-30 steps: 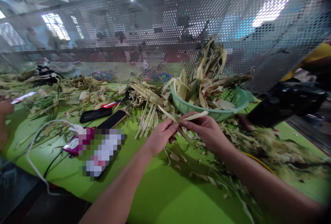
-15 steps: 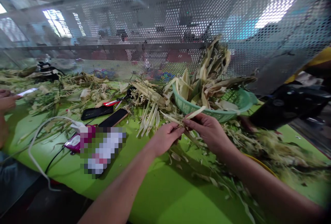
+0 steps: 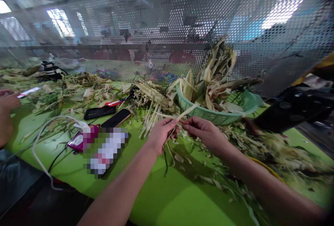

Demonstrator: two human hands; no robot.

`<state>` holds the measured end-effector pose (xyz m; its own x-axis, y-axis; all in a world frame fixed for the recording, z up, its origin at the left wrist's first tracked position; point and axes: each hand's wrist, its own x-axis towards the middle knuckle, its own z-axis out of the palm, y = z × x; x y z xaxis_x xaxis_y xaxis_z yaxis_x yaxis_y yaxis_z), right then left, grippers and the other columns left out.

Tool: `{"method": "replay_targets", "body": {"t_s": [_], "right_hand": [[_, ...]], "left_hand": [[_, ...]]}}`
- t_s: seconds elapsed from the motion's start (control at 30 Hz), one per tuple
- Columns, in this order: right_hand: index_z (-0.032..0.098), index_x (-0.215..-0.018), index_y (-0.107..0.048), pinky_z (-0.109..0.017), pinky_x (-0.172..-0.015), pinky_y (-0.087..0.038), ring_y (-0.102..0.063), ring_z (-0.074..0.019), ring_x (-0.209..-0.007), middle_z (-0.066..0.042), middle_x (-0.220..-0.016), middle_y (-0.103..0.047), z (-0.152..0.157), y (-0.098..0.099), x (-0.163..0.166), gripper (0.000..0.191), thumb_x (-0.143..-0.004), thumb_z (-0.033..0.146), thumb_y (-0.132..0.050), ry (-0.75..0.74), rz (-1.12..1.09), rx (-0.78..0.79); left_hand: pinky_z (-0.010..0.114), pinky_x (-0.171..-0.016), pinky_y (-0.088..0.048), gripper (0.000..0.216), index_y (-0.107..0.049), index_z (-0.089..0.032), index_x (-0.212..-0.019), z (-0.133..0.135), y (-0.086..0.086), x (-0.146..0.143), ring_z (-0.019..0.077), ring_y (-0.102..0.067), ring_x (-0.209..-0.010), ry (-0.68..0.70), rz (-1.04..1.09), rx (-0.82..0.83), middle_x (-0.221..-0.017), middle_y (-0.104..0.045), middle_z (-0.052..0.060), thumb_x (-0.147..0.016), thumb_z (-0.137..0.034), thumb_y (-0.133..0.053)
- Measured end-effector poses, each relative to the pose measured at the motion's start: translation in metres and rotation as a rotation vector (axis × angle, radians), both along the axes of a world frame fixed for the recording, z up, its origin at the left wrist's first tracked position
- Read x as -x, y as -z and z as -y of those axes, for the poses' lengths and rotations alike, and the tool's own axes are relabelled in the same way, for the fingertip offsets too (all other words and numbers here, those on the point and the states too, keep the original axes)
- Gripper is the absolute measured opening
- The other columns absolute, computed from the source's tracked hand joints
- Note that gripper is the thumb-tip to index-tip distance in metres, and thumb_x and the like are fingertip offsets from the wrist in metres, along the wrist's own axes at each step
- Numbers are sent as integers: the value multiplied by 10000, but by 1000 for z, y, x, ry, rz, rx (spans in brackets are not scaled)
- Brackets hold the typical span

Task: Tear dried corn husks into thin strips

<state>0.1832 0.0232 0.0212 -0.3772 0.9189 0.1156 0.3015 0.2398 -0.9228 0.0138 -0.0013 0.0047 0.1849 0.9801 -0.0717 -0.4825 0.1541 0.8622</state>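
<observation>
My left hand (image 3: 161,134) and my right hand (image 3: 202,130) meet over the green table (image 3: 167,198), both pinched on a pale strip of dried corn husk (image 3: 182,113) that sticks up and to the right between them. Thin husk shreds hang down below my left hand. Just behind the hands stands a teal plastic basket (image 3: 235,116) piled with dried husks. A fan of cut husk strips (image 3: 151,114) lies left of the basket.
Two dark phones (image 3: 106,114), red-handled scissors (image 3: 117,101), a white cable (image 3: 44,142) and a pink packet lie at left. Another person's hand (image 3: 7,111) rests at the far left edge. Husk litter covers the table's back and right. Perforated metal screen behind.
Both hands have shifted slightly left and closer together, still gripping the husk strip. Its free tip now points up nearer the basket's left rim, and shreds dangle under my left hand.
</observation>
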Motion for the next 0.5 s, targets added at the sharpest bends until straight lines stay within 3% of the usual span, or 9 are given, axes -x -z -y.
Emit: {"method": "replay_targets", "body": {"t_s": [0.1, 0.2, 0.37, 0.43, 0.5], "right_hand": [[188, -726, -563, -243, -499, -317, -415, -111, -529, 41, -588, -490, -2, 2, -2, 374, -790, 550, -631, 4, 31, -37], [187, -758, -589, -254, -533, -369, -476, -130, -571, 19, -635, -544, -3, 1, -5, 331, -822, 510, -620, 33, 55, -107], [208, -887, -650, -333, -786, -464, -593, -208, -860, -41, -894, -641, 7, -8, -4, 146, -829, 341, -669, 234, 75, -515], [213, -869, -657, -328, -776, -472, -595, -202, -849, -40, -877, -637, 16, -9, 0, 82, -843, 291, -660, 257, 68, -610], [216, -879, -676, -307, -712, -481, -601, -187, -789, -36, -839, -643, 24, -8, 4, 72, -866, 275, -637, 198, 95, -594]], "left_hand": [[184, -474, -363, 293, -716, -129, -876, 1, -3, 1, 38, -436, -452, 33, 31, 20, -588, -545, -27, -729, -381, -740], [203, -531, -428, 339, -729, -148, -929, 0, -3, 1, 72, -523, -541, 26, 36, 43, -673, -622, 8, -717, -412, -749], [236, -676, -470, 367, -746, -185, -992, -3, 3, 1, 140, -618, -808, -56, -17, 19, -973, -711, 74, -741, -452, -720], [245, -715, -471, 346, -752, -192, -974, -4, 5, 0, 153, -620, -862, -98, -18, 5, -1006, -713, 77, -747, -450, -714], [245, -725, -470, 317, -755, -196, -950, -4, 5, -1, 151, -619, -868, -133, 13, 5, -1019, -714, 75, -749, -438, -714]]}}
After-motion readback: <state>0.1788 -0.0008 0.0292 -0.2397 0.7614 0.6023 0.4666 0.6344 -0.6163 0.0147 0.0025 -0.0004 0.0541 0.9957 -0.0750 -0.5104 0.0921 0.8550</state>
